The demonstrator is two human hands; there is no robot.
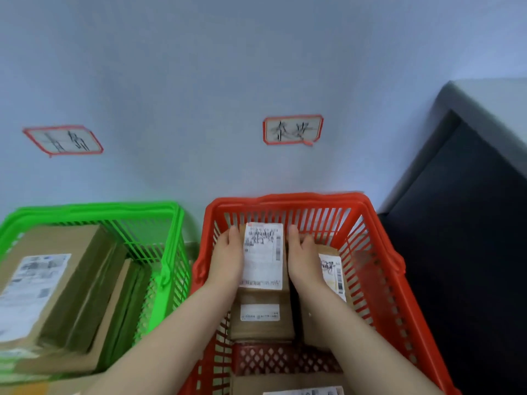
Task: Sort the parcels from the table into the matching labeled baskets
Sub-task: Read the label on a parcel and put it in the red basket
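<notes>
Head | left hand point(228, 259), right hand point(305, 262) clasp parcel point(263, 292) in red basket point(380, 280) | label point(263, 252) text unreadable

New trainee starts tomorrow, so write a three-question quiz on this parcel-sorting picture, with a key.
1. True or false: the left hand and right hand hold the labelled parcel in the red basket.
2. Choose one: the green basket holds A) nothing, B) cardboard parcels, C) bottles.
3. Fill in: the red-bordered sign on the wall hangs above the ___ basket.
Key: 1 true; 2 B; 3 red.
</notes>
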